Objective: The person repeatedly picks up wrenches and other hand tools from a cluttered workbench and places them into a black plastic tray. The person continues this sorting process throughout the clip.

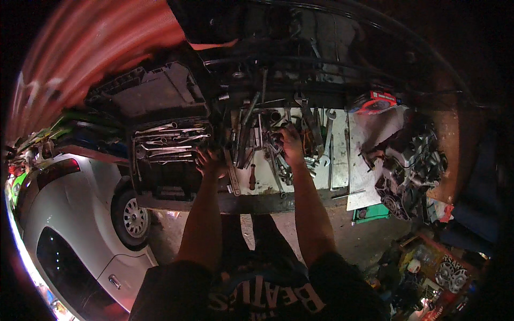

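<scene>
My left hand rests over the right edge of an open black tool case, fingers spread, with nothing visible in it. Beside it in the case lies a row of wrenches. My right hand is over a pile of tools on a white work surface, its fingers bent together; whatever they grip is hidden. Close by are a large open-ended wrench, an adjustable wrench, several loose sockets and a screwdriver with a reddish-brown handle.
Engine parts sit at the right end of the bench, in front of a red box. The case's raised lid stands at the back left. A silver car is at the left. Below the bench is a green container.
</scene>
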Demonstrator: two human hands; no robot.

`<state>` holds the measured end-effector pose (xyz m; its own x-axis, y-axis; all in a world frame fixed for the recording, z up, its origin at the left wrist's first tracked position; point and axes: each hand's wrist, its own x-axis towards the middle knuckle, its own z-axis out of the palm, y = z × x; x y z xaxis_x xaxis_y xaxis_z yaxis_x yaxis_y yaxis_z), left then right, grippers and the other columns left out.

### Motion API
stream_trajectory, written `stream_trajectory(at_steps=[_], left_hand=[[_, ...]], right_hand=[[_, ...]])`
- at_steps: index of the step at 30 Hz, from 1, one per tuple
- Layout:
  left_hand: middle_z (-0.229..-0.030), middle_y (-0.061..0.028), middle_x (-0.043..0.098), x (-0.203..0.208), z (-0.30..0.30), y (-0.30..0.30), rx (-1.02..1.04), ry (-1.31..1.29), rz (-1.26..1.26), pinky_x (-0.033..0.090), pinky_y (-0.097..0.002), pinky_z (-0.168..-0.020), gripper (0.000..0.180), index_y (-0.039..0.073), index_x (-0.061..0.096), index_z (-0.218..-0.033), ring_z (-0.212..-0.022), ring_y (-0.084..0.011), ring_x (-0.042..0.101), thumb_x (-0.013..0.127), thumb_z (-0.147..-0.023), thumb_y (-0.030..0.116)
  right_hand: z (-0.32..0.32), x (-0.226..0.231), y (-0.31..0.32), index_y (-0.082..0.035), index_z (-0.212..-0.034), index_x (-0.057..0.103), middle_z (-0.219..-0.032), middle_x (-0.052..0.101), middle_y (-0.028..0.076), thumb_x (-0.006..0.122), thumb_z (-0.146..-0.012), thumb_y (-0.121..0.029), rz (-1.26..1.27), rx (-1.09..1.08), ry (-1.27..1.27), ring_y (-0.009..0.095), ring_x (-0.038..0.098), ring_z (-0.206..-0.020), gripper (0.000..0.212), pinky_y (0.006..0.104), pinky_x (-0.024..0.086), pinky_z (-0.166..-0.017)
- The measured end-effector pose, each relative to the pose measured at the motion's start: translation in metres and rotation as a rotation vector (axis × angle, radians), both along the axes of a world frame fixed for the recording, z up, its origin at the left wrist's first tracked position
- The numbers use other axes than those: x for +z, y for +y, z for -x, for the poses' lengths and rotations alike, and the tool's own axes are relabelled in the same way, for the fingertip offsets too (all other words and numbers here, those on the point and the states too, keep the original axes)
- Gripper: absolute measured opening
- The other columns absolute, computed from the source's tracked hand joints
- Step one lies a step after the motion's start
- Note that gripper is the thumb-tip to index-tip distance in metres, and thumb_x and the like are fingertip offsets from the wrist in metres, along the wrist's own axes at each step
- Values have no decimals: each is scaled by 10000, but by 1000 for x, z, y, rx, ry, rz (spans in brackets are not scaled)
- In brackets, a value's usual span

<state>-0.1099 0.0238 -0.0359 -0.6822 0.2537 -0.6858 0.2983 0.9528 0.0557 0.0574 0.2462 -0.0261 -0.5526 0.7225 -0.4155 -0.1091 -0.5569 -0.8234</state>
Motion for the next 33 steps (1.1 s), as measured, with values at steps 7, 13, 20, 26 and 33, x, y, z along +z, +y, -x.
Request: stream_trajectory(at_steps=[7, 13, 20, 26, 33], left_hand=[[-1497, -172, -273, 3, -1, 6, -4, -21, 18, 104, -660, -1068, 1170, 125, -81, -1482, -1413, -409, -66, 700, -682, 471], [-1505, -171, -252, -15, -2, 2, -46, 37, 28, 111, -677, -1055, 1204, 140, -86, -1482, -1414, -405, -49, 689, -677, 588], [-1532, -190, -138, -24, -5, 9, -69, -3, -27, 139, -706, -1025, 1079, 154, 37, -1486, -1403, -417, 70, 599, -715, 657], [-1512, -237, -169, -6, -6, 2, -89, 28, -123, 128, -681, -1044, 1013, 137, 56, -1489, -1407, -421, 47, 619, -738, 520], [-1514, -232, 25, 26, -4, -26, -140, 202, -466, 180, -632, -1063, 817, 62, 152, -1464, -1389, -408, 149, 558, -826, 368]], right_hand=[[-31, 60, 6, -132, -1009, 554, -958, 623, 34, 538, -918, -215, 418, 109, 533, 171, 622, -780, 124, 351, 496, -821], [-25, 72, 1, -101, -1009, 615, -997, 643, 47, 524, -936, -291, 286, 104, 648, 212, 630, -882, 223, 276, 515, -687], [-54, 67, 1, -65, -978, 638, -932, 666, 80, 536, -925, -252, 402, 108, 396, 249, 614, -970, 220, 411, 475, -883], [-10, 106, -29, -103, -1011, 625, -960, 661, 66, 572, -905, -191, 231, 75, 463, 241, 611, -973, 148, 424, 456, -918], [49, 81, -77, -112, -1126, 595, -1012, 601, 60, 587, -876, -68, 184, 182, 464, 176, 610, -902, 254, 309, 503, -766]])
